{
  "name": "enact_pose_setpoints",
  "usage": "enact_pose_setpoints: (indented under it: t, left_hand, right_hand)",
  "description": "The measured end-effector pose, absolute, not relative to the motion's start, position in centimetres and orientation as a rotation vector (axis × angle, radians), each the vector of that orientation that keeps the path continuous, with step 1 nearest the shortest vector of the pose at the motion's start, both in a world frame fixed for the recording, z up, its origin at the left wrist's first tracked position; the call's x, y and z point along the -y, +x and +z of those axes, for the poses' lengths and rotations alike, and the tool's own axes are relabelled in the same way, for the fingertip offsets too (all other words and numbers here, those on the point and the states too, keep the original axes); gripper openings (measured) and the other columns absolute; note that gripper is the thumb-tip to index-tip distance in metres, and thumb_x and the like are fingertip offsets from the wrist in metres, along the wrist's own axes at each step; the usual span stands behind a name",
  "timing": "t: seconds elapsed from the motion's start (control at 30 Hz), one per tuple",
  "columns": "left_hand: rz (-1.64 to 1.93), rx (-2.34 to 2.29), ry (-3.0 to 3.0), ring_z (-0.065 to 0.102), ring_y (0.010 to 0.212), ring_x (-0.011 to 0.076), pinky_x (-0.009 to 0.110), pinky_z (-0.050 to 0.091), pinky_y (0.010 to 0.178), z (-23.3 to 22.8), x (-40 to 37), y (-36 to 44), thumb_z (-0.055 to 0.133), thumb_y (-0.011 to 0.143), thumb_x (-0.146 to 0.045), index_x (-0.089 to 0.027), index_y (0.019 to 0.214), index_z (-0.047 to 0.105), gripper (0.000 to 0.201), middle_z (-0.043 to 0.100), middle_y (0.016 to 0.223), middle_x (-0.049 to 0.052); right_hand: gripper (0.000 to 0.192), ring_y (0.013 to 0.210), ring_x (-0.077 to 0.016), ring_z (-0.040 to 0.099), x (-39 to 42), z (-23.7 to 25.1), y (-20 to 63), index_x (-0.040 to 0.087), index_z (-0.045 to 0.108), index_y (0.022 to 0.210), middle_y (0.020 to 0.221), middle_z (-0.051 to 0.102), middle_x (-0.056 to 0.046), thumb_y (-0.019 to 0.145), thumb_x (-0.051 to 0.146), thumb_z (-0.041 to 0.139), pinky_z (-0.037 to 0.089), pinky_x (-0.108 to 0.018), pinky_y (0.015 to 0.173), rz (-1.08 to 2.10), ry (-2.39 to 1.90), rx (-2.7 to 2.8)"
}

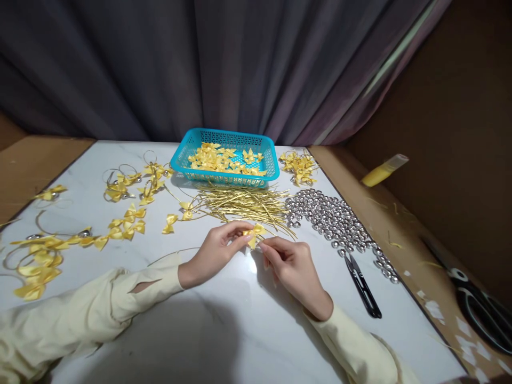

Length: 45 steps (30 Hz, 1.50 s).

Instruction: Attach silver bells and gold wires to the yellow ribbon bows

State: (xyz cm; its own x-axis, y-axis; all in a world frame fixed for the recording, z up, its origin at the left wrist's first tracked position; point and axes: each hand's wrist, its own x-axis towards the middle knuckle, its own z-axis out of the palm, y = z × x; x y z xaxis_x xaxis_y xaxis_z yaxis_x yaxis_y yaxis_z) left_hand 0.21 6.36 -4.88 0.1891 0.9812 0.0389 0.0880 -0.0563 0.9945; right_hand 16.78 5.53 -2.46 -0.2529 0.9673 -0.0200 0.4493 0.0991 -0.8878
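My left hand (216, 250) and my right hand (292, 264) meet over the middle of the white table (224, 320). Both pinch one small yellow ribbon bow (255, 234) between their fingertips. A thin gold cord runs from the bow toward the left, under my left hand. Just behind the hands lies a bundle of gold cords (244, 205). A heap of silver bells (336, 221) sits to the right of my right hand. Both arms wear cream sleeves.
A turquoise basket (226, 178) holding yellow bows stands at the back. Finished bows with cord loops (84, 234) spread over the left side. Black thread snips (363, 288) lie by my right wrist. Large scissors (476, 309) and a yellow glue tube (384, 170) rest on the brown ledge.
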Motion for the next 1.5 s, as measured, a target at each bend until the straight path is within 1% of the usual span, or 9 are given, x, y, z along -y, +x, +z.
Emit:
enact_pose_setpoints:
  t: [0.1, 0.23, 0.47, 0.8, 0.93, 1.03, 1.13, 1.33, 1.5]
  left_hand:
    - [1.046, -1.121, 1.453, 0.057, 0.071, 0.0133, 0.027, 0.047, 0.068, -4.8, -6.3, 0.1, 0.055, 0.083, -0.025, -0.015, 0.098, 0.061, 0.019, 0.062, 0.086, 0.004]
    - [1.038, -1.123, 1.512, 0.056, 0.074, 0.0138, 0.026, 0.046, 0.068, -5.0, -6.4, 0.0, 0.052, 0.084, -0.023, -0.016, 0.099, 0.062, 0.019, 0.062, 0.091, 0.005]
    - [1.018, -1.12, 1.55, 0.056, 0.071, 0.0121, 0.024, 0.046, 0.066, -5.2, -6.4, -0.2, 0.051, 0.086, -0.023, -0.017, 0.099, 0.063, 0.019, 0.062, 0.092, 0.004]
    - [0.964, -1.12, 1.613, 0.056, 0.082, 0.0158, 0.025, 0.045, 0.07, -4.7, -6.7, -0.4, 0.048, 0.087, -0.022, -0.017, 0.094, 0.065, 0.019, 0.063, 0.093, 0.005]
    - [0.986, -1.137, 1.518, 0.055, 0.075, 0.0141, 0.025, 0.044, 0.066, -4.6, -6.5, -0.3, 0.05, 0.086, -0.025, -0.018, 0.099, 0.06, 0.018, 0.062, 0.088, 0.003]
    - [1.009, -1.126, 1.444, 0.053, 0.068, 0.0118, 0.023, 0.043, 0.063, -4.7, -6.5, -0.2, 0.054, 0.084, -0.026, -0.017, 0.095, 0.057, 0.014, 0.059, 0.08, 0.001]
    - [0.992, -1.12, 1.49, 0.052, 0.069, 0.0115, 0.022, 0.043, 0.064, -4.7, -6.6, -0.2, 0.053, 0.084, -0.026, -0.017, 0.09, 0.057, 0.012, 0.058, 0.081, 0.001]
    - [0.951, -1.162, 1.553, 0.051, 0.07, 0.0127, 0.024, 0.04, 0.063, -4.7, -6.6, -0.3, 0.05, 0.085, -0.026, -0.017, 0.09, 0.058, 0.012, 0.059, 0.081, 0.002]
    - [0.956, -1.152, 1.527, 0.049, 0.064, 0.0119, 0.024, 0.038, 0.061, -4.5, -6.5, -0.3, 0.05, 0.085, -0.025, -0.019, 0.094, 0.049, 0.01, 0.055, 0.07, -0.002]
  right_hand:
    - [0.029, 0.034, -0.0064, 0.04, -5.5, -2.3, 16.8, 0.014, 0.057, 0.056, 0.044, 0.048, 0.003, 0.081, 0.025, 0.049, 0.03, -0.018, 0.037, 1.126, -1.4, 1.781]
    - [0.029, 0.033, -0.0061, 0.039, -5.7, -2.2, 16.9, 0.014, 0.057, 0.056, 0.044, 0.048, 0.003, 0.081, 0.026, 0.049, 0.031, -0.019, 0.037, 1.143, -1.397, 1.804]
    - [0.025, 0.033, -0.006, 0.04, -5.8, -2.3, 17.1, 0.013, 0.062, 0.063, 0.047, 0.051, 0.002, 0.081, 0.024, 0.049, 0.03, -0.018, 0.036, 1.131, -1.398, 1.843]
    - [0.024, 0.034, -0.007, 0.04, -5.7, -2.5, 17.3, 0.015, 0.063, 0.065, 0.044, 0.05, 0.003, 0.082, 0.021, 0.047, 0.031, -0.018, 0.037, 1.088, -1.38, 1.897]
    - [0.024, 0.035, -0.0071, 0.04, -5.7, -2.6, 17.2, 0.015, 0.063, 0.066, 0.046, 0.051, 0.003, 0.082, 0.021, 0.046, 0.032, -0.018, 0.039, 1.057, -1.364, 1.906]
    - [0.024, 0.035, -0.0069, 0.04, -5.7, -2.6, 17.2, 0.015, 0.062, 0.065, 0.045, 0.05, 0.003, 0.082, 0.021, 0.047, 0.032, -0.018, 0.039, 1.05, -1.37, 1.924]
    - [0.024, 0.035, -0.0067, 0.039, -5.8, -2.6, 17.2, 0.015, 0.062, 0.065, 0.044, 0.049, 0.003, 0.083, 0.021, 0.047, 0.031, -0.018, 0.039, 1.044, -1.375, 1.941]
    - [0.024, 0.036, -0.0072, 0.04, -5.6, -2.8, 17.0, 0.015, 0.062, 0.065, 0.044, 0.05, 0.003, 0.083, 0.021, 0.047, 0.032, -0.018, 0.041, 1.02, -1.363, 1.927]
    - [0.025, 0.035, -0.0076, 0.041, -5.2, -3.2, 16.6, 0.015, 0.063, 0.067, 0.045, 0.051, 0.003, 0.084, 0.022, 0.046, 0.033, -0.019, 0.042, 0.997, -1.379, 1.895]
